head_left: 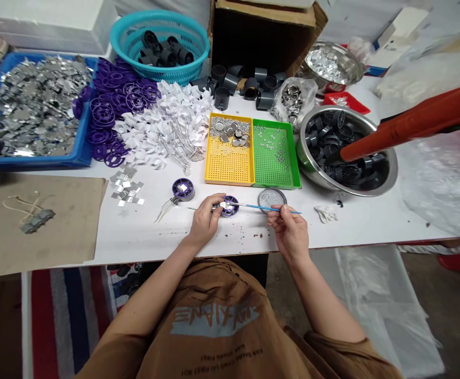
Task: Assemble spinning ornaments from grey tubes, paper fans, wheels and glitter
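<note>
At the near side of the white table point(135, 242), the right hand point(293, 231) pinches a thin blue brush point(250, 206), its tip pointing left. The left hand point(206, 221) has thumb and fingers bent together at the left edge of a round purple part point(231, 212), under the brush tip. Slightly farther are a grey dish point(272, 198) and, left, 1 purple-topped piece point(183, 189). Beyond stand 2 trays, yellow point(230, 167) left, green point(271, 172) right; far left, 1 turquoise basket point(166, 72).
</note>
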Tool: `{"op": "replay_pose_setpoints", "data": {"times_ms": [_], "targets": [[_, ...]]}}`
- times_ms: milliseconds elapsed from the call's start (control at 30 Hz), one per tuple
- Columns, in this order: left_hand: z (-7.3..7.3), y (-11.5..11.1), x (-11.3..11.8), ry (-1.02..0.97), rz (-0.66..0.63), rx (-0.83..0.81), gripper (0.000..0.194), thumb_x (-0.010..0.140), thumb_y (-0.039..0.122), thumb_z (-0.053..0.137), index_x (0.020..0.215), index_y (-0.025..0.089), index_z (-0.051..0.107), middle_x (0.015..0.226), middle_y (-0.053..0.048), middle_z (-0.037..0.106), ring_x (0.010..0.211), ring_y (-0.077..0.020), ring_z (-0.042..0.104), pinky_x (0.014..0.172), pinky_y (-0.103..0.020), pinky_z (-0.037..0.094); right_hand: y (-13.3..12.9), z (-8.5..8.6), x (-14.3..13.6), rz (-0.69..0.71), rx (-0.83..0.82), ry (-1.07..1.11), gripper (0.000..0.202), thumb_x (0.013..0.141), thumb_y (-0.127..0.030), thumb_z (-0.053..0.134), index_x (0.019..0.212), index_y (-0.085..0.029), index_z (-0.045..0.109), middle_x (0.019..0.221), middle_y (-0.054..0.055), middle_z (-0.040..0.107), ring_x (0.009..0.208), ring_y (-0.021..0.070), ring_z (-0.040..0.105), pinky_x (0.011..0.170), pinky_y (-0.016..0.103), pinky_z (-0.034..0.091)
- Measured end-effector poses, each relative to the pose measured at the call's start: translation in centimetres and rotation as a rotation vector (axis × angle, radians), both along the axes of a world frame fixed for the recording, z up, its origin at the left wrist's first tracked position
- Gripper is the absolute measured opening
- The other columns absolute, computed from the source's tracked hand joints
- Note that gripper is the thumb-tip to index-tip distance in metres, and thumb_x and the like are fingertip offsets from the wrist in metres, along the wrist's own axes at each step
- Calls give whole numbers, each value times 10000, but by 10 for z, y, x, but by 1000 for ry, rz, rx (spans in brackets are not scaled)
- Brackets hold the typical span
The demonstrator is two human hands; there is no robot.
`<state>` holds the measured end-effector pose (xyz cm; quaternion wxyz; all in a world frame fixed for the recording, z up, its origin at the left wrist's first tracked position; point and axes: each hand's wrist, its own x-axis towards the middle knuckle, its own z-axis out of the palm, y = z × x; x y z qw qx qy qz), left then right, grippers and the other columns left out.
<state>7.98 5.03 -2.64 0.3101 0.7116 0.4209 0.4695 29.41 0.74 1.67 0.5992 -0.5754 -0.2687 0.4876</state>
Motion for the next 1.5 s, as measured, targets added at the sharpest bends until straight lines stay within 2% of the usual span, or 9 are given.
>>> {"op": "replay_pose_setpoints", "data": {"times_ms": [133, 233, 400, 600, 700, 900, 1233, 1500], "targets": [[0, 0, 0, 1, 4, -6, 170, 967, 254, 426, 1095, 196, 521, 1165, -108, 637, 1115, -196, 607, 939, -392, 515, 0, -5, -3, 3, -33, 34, 258, 794, -422, 691, 828, -166, 695, 662, 22, 699, 512, 95, 616, 526, 224, 546], [0, 0, 0, -1, 9, -3, 168, 966, 247, 428, 1094, 192, 521, 1161, -106, 639, 1115, -195, 607, 944, -391, 512, -2, -5, -4, 6, -6, -23, 251, 797, -410, 690, 834, -163, 707, 685, 29, 705, 532, 99, 622, 542, 233, 545], [-2, 0, 0, 10, 8, -2, 168, 964, 244, 427, 1095, 191, 520, 1161, -104, 640, 1109, -195, 609, 949, -390, 509, -8, 2, 2, 41, 91, -195, 220, 842, -384, 650, 890, -178, 714, 730, 36, 714, 595, 126, 650, 612, 276, 560], [-3, 0, 1, 3, 11, -10, 164, 962, 239, 434, 1095, 194, 519, 1165, -100, 641, 1115, -194, 608, 957, -387, 504, -8, 9, 3, 48, 134, -197, 203, 860, -365, 632, 899, -183, 714, 737, 38, 716, 592, 126, 648, 606, 278, 557], [-3, 0, 0, -1, 7, -6, 162, 960, 229, 439, 1095, 193, 519, 1163, -99, 641, 1113, -192, 608, 958, -384, 504, -8, 10, 1, 86, 158, -244, 199, 873, -355, 616, 908, -184, 712, 745, 36, 717, 603, 132, 650, 619, 293, 560], [-5, 1, 0, 5, 4, 1, 165, 959, 218, 438, 1102, 194, 519, 1167, -98, 640, 1111, -189, 609, 962, -381, 504, -10, 19, 5, 180, 225, -489, 170, 894, -305, 593, 948, -193, 709, 766, 33, 724, 665, 144, 671, 666, 305, 567], [-6, 1, 0, 1, 0, 11, 160, 960, 218, 441, 1096, 192, 520, 1168, -101, 641, 1113, -189, 607, 964, -389, 503, -8, 26, 3, 259, 296, -528, 147, 911, -257, 572, 968, -221, 703, 793, 13, 730, 685, 129, 692, 662, 273, 581], [-3, 2, 0, 34, 12, 32, 150, 967, 232, 432, 1080, 198, 524, 1148, -85, 649, 1096, -191, 594, 942, -388, 499, -5, 31, 12, 328, 335, -666, 154, 917, -225, 551, 970, -210, 695, 829, 24, 711, 704, 137, 694, 660, 283, 580]]}}
